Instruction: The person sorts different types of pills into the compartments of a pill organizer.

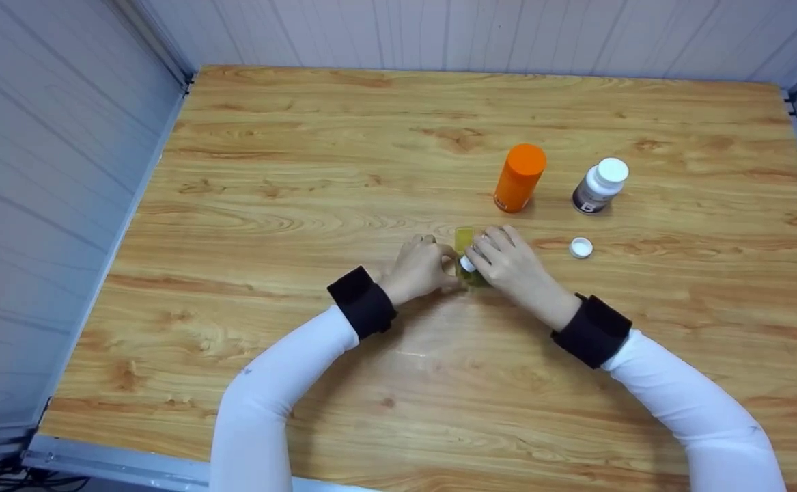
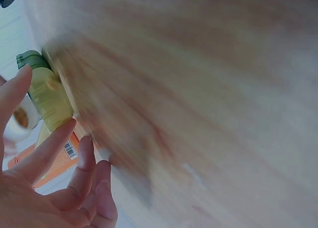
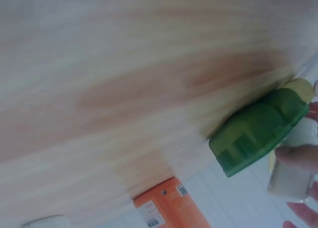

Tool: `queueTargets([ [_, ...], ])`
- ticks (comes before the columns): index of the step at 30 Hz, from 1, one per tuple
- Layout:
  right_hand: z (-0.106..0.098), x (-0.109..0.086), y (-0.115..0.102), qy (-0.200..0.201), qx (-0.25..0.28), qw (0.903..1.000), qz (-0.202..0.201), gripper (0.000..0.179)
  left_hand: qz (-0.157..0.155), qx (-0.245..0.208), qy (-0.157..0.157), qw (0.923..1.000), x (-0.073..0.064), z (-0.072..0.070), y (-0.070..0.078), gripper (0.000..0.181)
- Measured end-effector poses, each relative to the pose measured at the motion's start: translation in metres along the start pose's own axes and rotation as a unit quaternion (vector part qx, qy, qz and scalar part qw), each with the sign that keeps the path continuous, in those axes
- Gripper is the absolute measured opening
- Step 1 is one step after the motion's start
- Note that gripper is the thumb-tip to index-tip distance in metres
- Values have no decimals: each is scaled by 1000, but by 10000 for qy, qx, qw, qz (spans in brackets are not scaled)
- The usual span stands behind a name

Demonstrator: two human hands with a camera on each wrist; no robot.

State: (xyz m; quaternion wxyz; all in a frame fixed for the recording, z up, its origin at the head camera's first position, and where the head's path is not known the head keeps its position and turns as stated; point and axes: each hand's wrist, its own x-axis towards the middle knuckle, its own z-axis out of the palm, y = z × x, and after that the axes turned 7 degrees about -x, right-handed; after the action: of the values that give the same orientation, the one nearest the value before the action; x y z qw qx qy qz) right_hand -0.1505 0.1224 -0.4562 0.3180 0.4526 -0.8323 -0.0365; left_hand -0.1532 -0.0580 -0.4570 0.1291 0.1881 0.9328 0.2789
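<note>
Near the middle of the table lies a small see-through pill organizer with yellow and green sections, one yellow lid standing open. My left hand holds it from the left, thumb by the green end and index fingertip at the yellow section. A tan piece shows inside the yellow part. My right hand grips a small white bottle, tilted with its mouth toward the organizer. In the left wrist view brownish contents show in the bottle's mouth. Fingers hide part of both things.
Behind the hands stand an orange bottle and a white-capped bottle with a dark label. A loose white cap lies to the right of my right hand. Pale panels enclose the table's back and sides.
</note>
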Motion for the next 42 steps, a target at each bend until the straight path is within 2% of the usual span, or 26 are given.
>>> queueTargets([
  [4, 0, 0, 0, 132, 17, 9999, -102, 23, -5, 9, 14, 10000, 0, 0, 1, 48],
  [13, 0, -2, 1, 71, 93, 9998, -136, 25, -26, 51, 8, 10000, 0, 0, 1, 49],
  [22, 2, -3, 2, 215, 10, 9995, -228, 25, -43, 65, 27, 10000, -1, 1, 2, 48],
  [42, 2, 0, 4, 141, -65, 9992, -371, 25, -68, 161, 23, 9998, -1, -2, 3, 48],
])
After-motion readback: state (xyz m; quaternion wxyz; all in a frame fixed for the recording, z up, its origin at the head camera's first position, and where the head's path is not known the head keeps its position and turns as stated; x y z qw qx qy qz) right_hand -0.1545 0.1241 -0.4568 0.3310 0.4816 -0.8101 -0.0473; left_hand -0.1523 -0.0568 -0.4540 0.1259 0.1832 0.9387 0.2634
